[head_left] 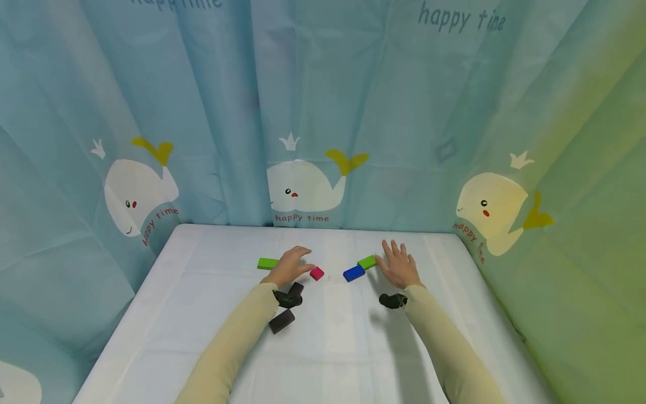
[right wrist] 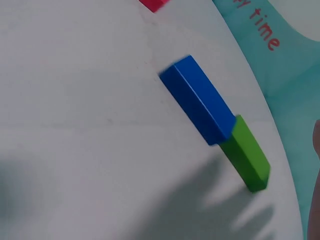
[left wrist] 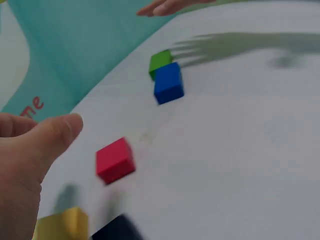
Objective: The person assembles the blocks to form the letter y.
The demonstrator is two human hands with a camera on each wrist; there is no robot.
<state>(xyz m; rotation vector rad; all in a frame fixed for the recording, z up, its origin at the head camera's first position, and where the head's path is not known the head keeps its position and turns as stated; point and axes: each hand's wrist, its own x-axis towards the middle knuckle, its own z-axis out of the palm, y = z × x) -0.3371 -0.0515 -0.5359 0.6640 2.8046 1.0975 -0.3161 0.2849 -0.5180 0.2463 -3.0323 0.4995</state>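
My left hand [head_left: 289,267] hovers over the left blocks, fingers loosely bent, nothing held. Just off its thumb lies a red block [head_left: 317,273], also plain in the left wrist view. A green block [head_left: 267,264] shows partly beyond that hand. Close to the wrist is a dark block [head_left: 296,289], partly covered, and a second dark block [head_left: 281,321] lies nearer. The left wrist view also catches a yellow block [left wrist: 65,225]. With fingers spread, my right hand [head_left: 398,268] is raised above the table beside another green block [head_left: 367,262], which touches a blue block [head_left: 354,273].
The blocks lie on a white-covered table [head_left: 333,359]. Behind it hangs a blue curtain [head_left: 222,112] with whale prints, its lower part meeting the table's far edge. A greenish curtain [head_left: 580,269] runs along the right side.
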